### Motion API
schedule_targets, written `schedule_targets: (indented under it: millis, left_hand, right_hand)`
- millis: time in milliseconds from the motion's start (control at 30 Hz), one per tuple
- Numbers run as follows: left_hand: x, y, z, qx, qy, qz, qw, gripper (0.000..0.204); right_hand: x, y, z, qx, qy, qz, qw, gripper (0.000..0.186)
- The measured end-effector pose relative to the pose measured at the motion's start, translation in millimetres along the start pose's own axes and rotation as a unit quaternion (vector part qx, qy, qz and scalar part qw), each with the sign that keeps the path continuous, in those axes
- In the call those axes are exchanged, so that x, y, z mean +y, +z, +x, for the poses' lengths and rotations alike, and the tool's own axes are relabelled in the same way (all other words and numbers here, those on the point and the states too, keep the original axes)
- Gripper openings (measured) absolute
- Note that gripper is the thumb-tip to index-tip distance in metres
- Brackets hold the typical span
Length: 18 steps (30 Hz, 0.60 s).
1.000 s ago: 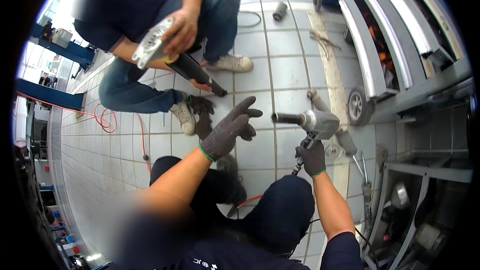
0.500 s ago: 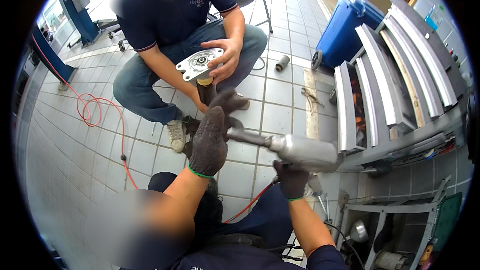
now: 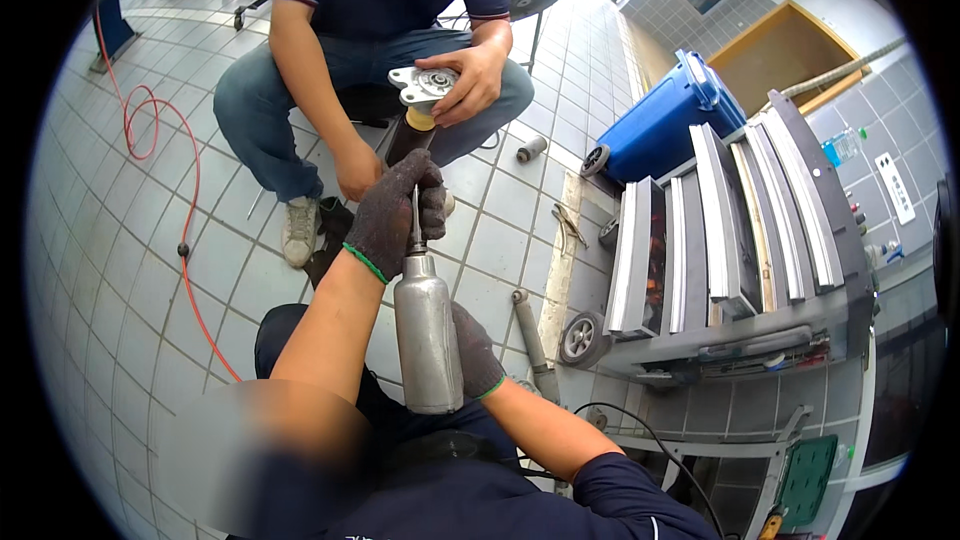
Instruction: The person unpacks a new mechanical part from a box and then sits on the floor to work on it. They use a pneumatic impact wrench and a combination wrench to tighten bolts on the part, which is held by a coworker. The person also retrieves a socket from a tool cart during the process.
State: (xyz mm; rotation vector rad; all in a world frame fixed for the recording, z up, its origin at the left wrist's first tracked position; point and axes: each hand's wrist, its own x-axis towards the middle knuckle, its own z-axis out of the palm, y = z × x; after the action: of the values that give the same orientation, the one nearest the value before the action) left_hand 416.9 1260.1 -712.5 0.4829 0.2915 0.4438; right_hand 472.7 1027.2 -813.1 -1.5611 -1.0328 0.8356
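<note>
My right hand (image 3: 475,352), in a dark glove with green cuff, is closed on the handle of a silver air impact wrench (image 3: 428,335), partly hidden behind its body. Its thin shaft points away from me. My left hand (image 3: 395,210), gloved alike, is curled round that shaft near its far end. Just beyond, a person squats facing me. One of their bare hands (image 3: 475,80) grips a silver strut mount plate (image 3: 430,85); their other hand (image 3: 358,170) hangs low beside the strut. Under the plate are a yellow bump stop (image 3: 419,121) and a dark tube (image 3: 405,140).
A tool cart (image 3: 740,325) with several pulled-out drawers stands at right, a blue wheeled bin (image 3: 665,125) behind it. On the tiled floor lie pliers (image 3: 570,225), a small cylinder (image 3: 532,149) and a grey shock absorber (image 3: 530,330). A red hose (image 3: 192,280) trails at left.
The wrench has swung from pointing left to pointing away from me, with my right hand moving left. My left hand has closed round its shaft. My view has shifted right.
</note>
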Motion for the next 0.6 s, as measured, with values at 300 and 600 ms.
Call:
schedule_targets:
  millis: [300,600]
  left_hand:
    - [-27.8,17.5,12.9,0.072,0.009,0.028,0.997,0.022]
    - [-52.9,10.3,36.4,0.034,-0.052,0.117,0.991,0.027]
  right_hand:
    - [42.9,-19.7,-21.7,0.033,0.069,0.05,0.996,0.055]
    - [-28.2,-42.9,-18.5,-0.012,-0.163,-0.177,0.971,0.062]
